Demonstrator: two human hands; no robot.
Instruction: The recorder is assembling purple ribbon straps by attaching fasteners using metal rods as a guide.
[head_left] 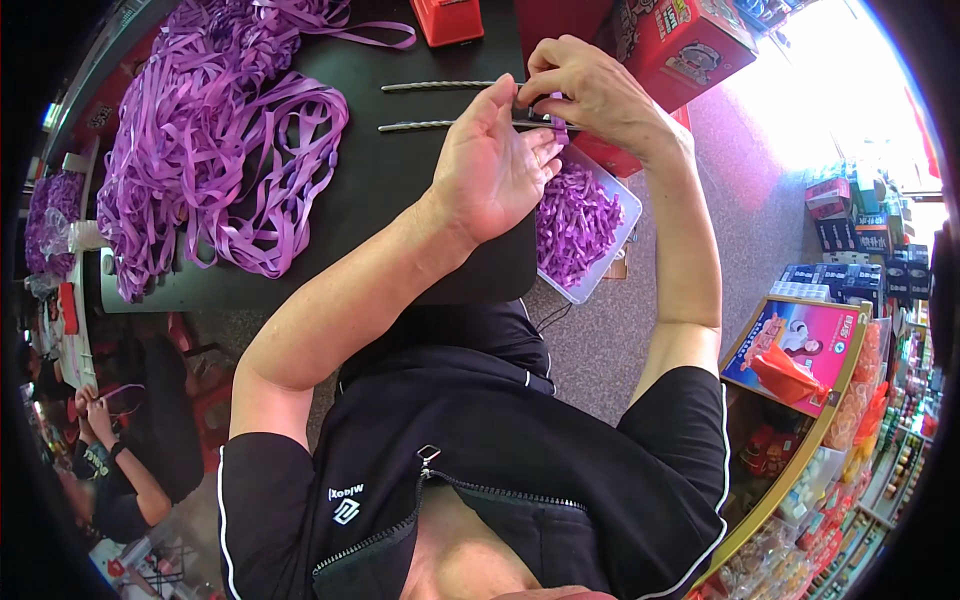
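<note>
Two thin twisted metal rods, the upper rod (440,87) and the lower rod (415,127), reach level over the dark table, their right ends partly behind my hands. My left hand (490,170) is open, palm showing and thumb stretched up. Its fingertips are next to a short purple ribbon piece (559,132) by the lower rod. My right hand (600,100) bends over the rods from the right, fingers curled and closed on this ribbon; its fingertips are partly hidden. Below them stands a clear plastic bin (628,212) full of short purple ribbon pieces (578,225).
A large heap of purple ribbon (220,140) covers the left of the black table (400,220). Red boxes (675,45) and a red container (447,22) stand at the back. A display counter (800,350) is at right. Another person's hands (95,412) hold ribbon at far left.
</note>
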